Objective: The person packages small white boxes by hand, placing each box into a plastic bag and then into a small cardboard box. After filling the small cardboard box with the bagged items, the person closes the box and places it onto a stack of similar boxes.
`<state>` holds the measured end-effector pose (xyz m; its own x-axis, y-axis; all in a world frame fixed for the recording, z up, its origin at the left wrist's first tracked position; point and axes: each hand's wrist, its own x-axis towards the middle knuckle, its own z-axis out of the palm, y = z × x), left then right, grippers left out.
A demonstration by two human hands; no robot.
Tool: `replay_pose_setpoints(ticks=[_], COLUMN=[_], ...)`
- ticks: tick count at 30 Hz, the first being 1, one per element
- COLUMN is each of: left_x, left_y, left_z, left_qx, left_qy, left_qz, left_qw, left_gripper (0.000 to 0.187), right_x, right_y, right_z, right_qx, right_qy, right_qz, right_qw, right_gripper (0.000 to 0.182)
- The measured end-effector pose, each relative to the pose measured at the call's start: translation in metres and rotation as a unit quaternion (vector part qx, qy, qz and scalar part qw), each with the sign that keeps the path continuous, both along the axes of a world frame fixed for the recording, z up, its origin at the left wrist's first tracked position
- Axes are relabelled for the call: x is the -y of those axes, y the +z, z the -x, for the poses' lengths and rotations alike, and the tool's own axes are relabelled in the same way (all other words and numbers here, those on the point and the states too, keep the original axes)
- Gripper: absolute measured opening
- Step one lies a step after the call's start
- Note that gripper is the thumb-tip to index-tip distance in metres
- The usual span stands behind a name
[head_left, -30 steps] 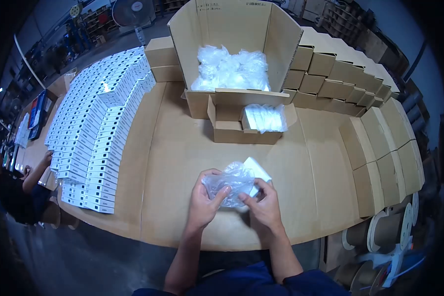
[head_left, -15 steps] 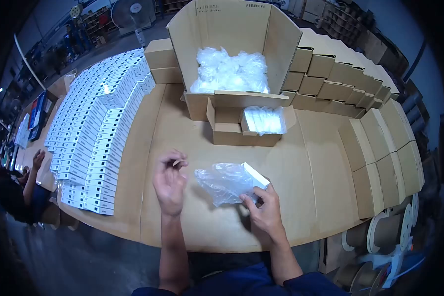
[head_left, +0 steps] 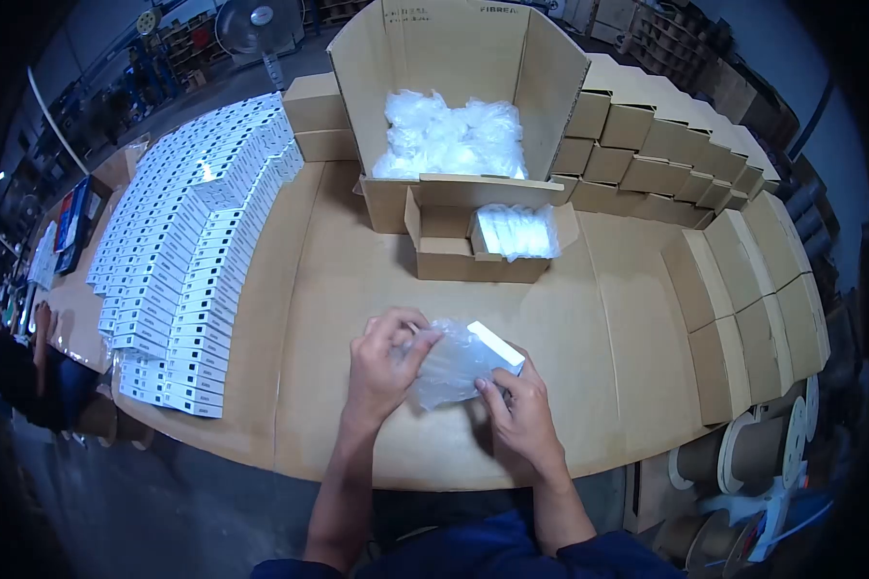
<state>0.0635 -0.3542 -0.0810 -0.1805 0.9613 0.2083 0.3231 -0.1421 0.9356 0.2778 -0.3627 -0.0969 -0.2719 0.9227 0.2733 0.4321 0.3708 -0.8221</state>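
Observation:
My right hand (head_left: 523, 410) grips a small white box (head_left: 495, 347) at its lower right end. A clear plastic bag (head_left: 444, 367) hangs around the box and spreads out to its left. My left hand (head_left: 384, 367) pinches the bag's upper left edge between thumb and fingers. Beyond my hands stands an open small carton (head_left: 483, 269) with wrapped white boxes (head_left: 517, 234) in its right part. Behind it, a large open carton (head_left: 459, 48) holds a heap of clear plastic bags (head_left: 454, 140).
Stacked white boxes (head_left: 179, 251) cover the table's left side. Brown cartons (head_left: 647, 145) are stacked at the back right, more cartons (head_left: 763, 309) at the right edge. Cable spools (head_left: 758, 458) stand below right. Another person (head_left: 29, 362) is at far left.
My left hand has moved right and closed on the bag's edge. The bag is drawn in closer to the box. The other person's raised hand has come down.

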Motion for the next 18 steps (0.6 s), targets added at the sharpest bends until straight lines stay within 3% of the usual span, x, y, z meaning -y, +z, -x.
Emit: replay_pose_setpoints(ticks=[1, 3, 6, 7, 11, 14, 18], left_x=[-0.002, -0.014, 0.009, 0.018, 0.028, 0.025, 0.022], left_y=[-0.006, -0.040, -0.059, -0.051, -0.058, -0.062, -0.063], left_z=[-0.003, -0.011, -0.016, -0.034, -0.046, -0.026, -0.020], left_qx=[0.071, 0.211, 0.264, 0.332, 0.359, 0.345, 0.343], left_qy=[0.036, 0.151, 0.078, 0.046, -0.043, -0.044, -0.089], left_qz=[-0.024, -0.229, -0.139, -0.087, 0.056, 0.068, -0.051], left_qw=[0.997, 0.938, 0.951, 0.938, 0.931, 0.935, 0.934], left_gripper=[0.031, 0.038, 0.050, 0.042, 0.028, 0.031, 0.046], right_x=[0.002, 0.006, 0.005, 0.004, 0.002, 0.006, 0.009], right_y=[0.003, 0.011, -0.003, -0.004, -0.020, -0.027, -0.027], right_z=[0.000, 0.000, 0.000, 0.001, 0.004, 0.000, 0.006], right_qx=[0.000, 0.002, -0.036, -0.045, -0.126, -0.141, -0.137], right_qy=[-0.018, -0.054, -0.091, -0.091, -0.087, -0.090, -0.095], right_qz=[0.044, 0.131, 0.071, 0.060, 0.088, 0.112, 0.052], right_qw=[0.999, 0.990, 0.993, 0.993, 0.984, 0.980, 0.985], right_gripper=[0.013, 0.013, 0.012, 0.013, 0.021, 0.026, 0.026])
